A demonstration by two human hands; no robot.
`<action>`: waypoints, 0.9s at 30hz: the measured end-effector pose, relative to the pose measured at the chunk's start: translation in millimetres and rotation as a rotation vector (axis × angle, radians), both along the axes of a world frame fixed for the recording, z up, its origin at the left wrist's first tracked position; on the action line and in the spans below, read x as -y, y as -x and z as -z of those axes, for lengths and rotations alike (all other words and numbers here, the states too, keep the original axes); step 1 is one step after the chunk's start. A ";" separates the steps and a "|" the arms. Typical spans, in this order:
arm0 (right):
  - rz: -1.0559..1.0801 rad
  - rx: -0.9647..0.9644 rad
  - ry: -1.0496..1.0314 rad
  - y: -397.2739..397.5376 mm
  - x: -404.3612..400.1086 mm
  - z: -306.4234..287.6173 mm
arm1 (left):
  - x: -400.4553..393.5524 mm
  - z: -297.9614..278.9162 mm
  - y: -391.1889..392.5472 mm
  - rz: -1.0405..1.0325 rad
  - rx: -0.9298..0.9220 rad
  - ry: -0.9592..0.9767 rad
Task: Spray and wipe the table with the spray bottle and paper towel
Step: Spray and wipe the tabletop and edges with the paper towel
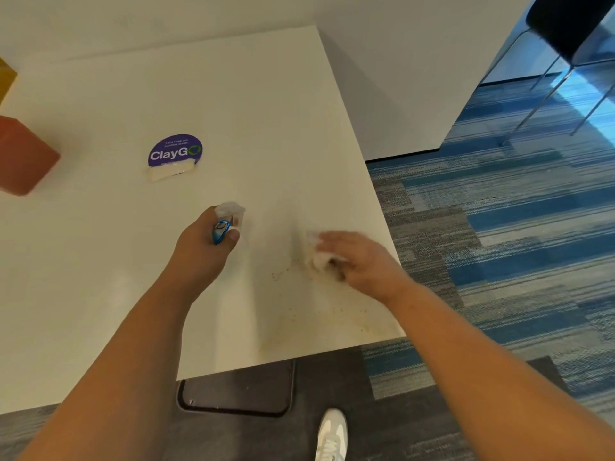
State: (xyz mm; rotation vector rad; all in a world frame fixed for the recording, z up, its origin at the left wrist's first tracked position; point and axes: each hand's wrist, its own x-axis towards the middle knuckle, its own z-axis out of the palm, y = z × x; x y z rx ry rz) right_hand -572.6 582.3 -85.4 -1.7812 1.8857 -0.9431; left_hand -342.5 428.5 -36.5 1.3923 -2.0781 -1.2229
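My left hand [203, 242], arm extended over the white table [100, 247], curls around a small spray bottle [226, 224]. My right hand [357, 261] presses a crumpled paper towel [317, 252] onto the table near its right edge, fingers spread over it. Crumbs [332, 307] dot the near right corner. A purple sticker [175, 151] lies farther in.

A plain white wall [382, 78] stood behind the scene. To the right of this wall, the floor was a carpet [499, 227] with blue and grey stripes. Further right of the wall, the thin metal legs of a dark chair [572, 24] stood on it. Below the wall, a dark floor hatch [239, 390] lay in grey carpet.
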 end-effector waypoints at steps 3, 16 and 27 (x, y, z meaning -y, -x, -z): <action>0.199 -0.107 0.034 32.1 28.2 4.0 | -2.5 -0.2 -5.4 -0.002 -0.009 0.007; -0.020 -0.236 -0.138 -11.0 -35.1 21.5 | -23.3 9.2 -34.3 0.030 -0.007 0.009; 0.330 -0.301 -0.178 -16.5 -20.2 18.7 | -35.3 7.0 -66.3 0.092 0.001 0.014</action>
